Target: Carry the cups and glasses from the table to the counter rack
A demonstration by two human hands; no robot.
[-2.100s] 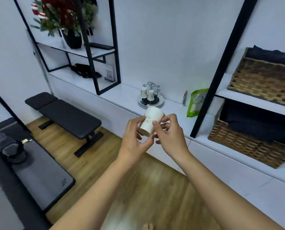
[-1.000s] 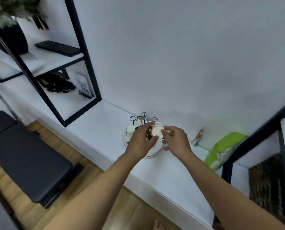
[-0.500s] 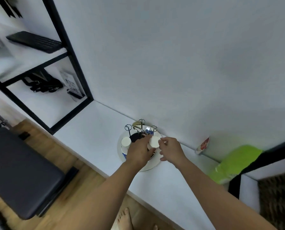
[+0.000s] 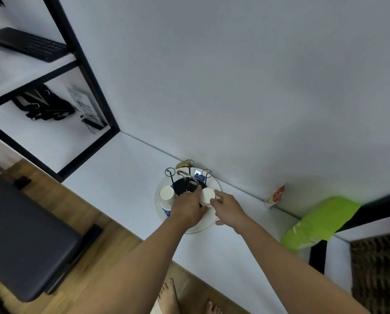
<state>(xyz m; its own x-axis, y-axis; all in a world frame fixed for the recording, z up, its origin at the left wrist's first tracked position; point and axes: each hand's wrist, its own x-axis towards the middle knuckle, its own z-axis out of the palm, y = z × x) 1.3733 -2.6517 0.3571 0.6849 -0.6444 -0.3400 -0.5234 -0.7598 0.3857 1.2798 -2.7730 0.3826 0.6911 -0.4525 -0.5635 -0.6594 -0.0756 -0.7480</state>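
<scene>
- My left hand [image 4: 187,208] is curled around the near left side of a white paper cup [image 4: 207,196], which sits upside down on the rack [image 4: 208,219], flat base facing up.
- My right hand [image 4: 229,209] is at the cup's right side; its fingertips [image 4: 212,201] meet the cup's edge with the fingers fairly straight. I cannot tell whether they pinch the cup or merely touch it.
- The rack is a round white tray with a dark centre and thin wire posts [image 4: 170,175] ending in loops, plus a chrome handle [image 4: 187,177] in the middle.
- A second white cup [image 4: 167,195] sits inverted on the left side of the rack, just beside my left hand and apart from the held cup.
- The rack stands on the white counter [image 4: 121,175], at its far edge against the wall.
- To the right along the wall: a small red-and-white packet [image 4: 276,196] leaning upright, then a bright green bag [image 4: 318,222].
- To the left: a black-framed shelf [image 4: 92,82] holding a dark keyboard [image 4: 28,44], black straps [image 4: 43,106] and a QR-code card [image 4: 85,107].
- Near side: wooden floor with a black padded bench [image 4: 24,236] at left; my bare feet [image 4: 168,295] show at the bottom edge.
</scene>
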